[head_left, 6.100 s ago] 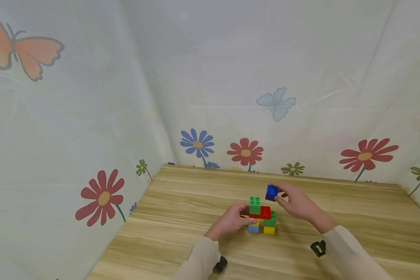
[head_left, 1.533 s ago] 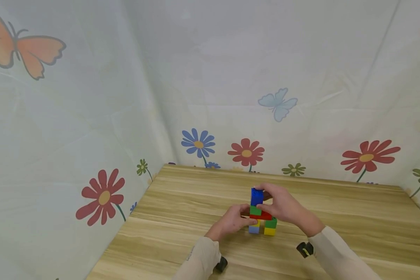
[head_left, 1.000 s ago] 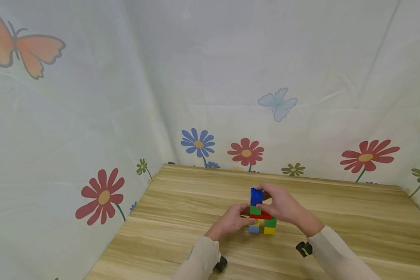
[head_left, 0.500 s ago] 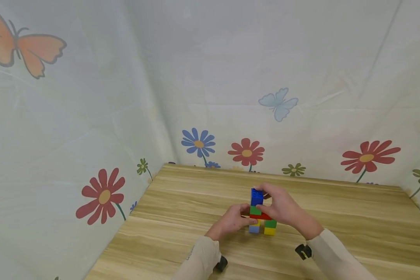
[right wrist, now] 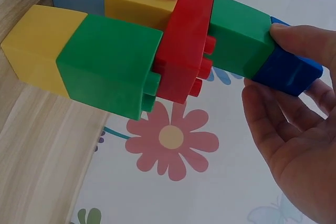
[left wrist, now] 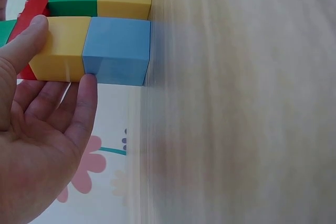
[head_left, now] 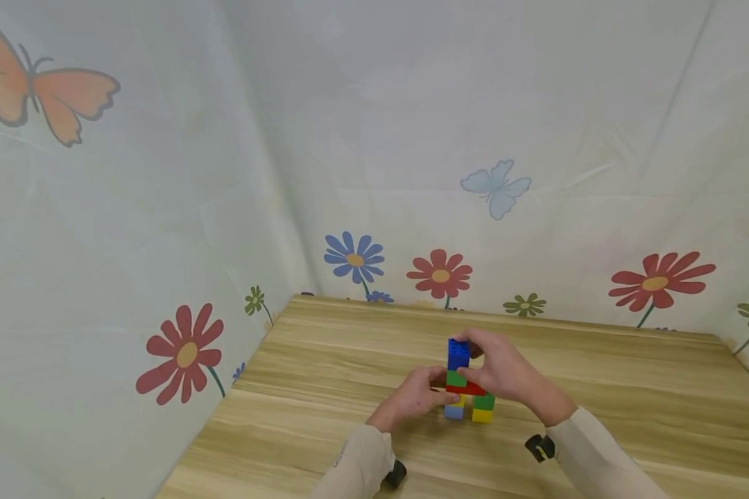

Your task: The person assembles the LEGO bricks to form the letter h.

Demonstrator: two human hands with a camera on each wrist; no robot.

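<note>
A small arch of toy building bricks stands on the wooden table. One leg has a light blue brick point(left wrist: 116, 51) beneath a yellow brick point(left wrist: 62, 51); its other leg is a second yellow brick point(right wrist: 41, 51) beneath a green brick point(right wrist: 107, 66). Across both lies a red brick point(right wrist: 184, 40), some studs showing. Over its left end sits another green brick point(right wrist: 239, 35), topped by a dark blue brick point(head_left: 458, 357). My left hand point(head_left: 415, 392) grips the left leg at its yellow brick, thumb reaching the red one. My right hand point(head_left: 502, 371) pinches the dark blue brick between thumb and fingers.
The wooden table point(head_left: 324, 360) reaches back to a pale cloth wall point(head_left: 399, 125) printed with flowers and butterflies. Black wrist devices show at the left cuff point(head_left: 396, 474) and right cuff point(head_left: 540, 448).
Six seconds ago my right hand held the dark blue brick in the air right of the upper green brick; it moved left onto it. Over the last second and a half, both hands stay nearly still.
</note>
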